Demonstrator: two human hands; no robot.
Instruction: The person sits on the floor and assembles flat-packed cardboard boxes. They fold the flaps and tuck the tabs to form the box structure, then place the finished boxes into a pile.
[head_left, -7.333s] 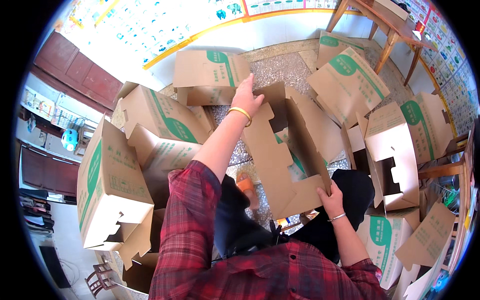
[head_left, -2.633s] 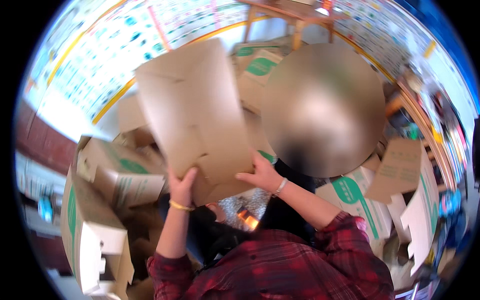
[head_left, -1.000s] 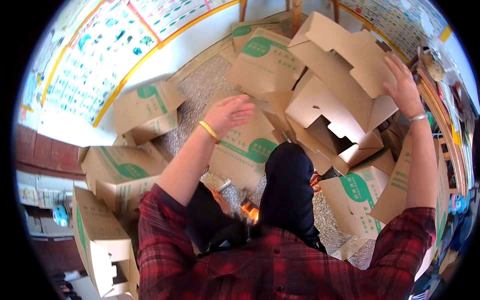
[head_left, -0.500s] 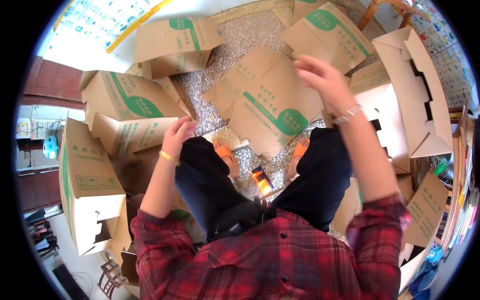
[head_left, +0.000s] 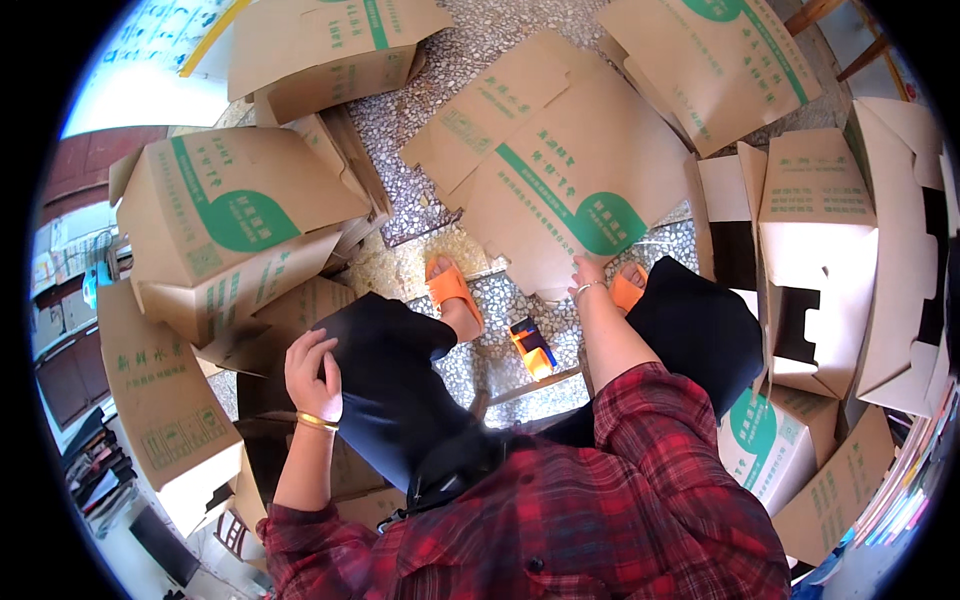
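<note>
One flattened carton (head_left: 560, 165) lies on the speckled floor (head_left: 470, 40) ahead of the feet, the right hand (head_left: 588, 272) reaching its near edge, grip hidden. It looks light but floppy, best taken by an edge; the left hand (head_left: 312, 362) rests loosely open on the knee.

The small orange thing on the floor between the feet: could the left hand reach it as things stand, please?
Probably not easily: the left hand rests on the outer side of the left knee, which lies between it and the orange thing; the right hand is nearer.

Speckled terrazzo floor (head_left: 470, 45), dark red wooden cabinet (head_left: 75, 165) at left, pale wall with yellow stripe (head_left: 215, 35), bright daylight, wooden chair legs (head_left: 815, 15) at top right
</note>
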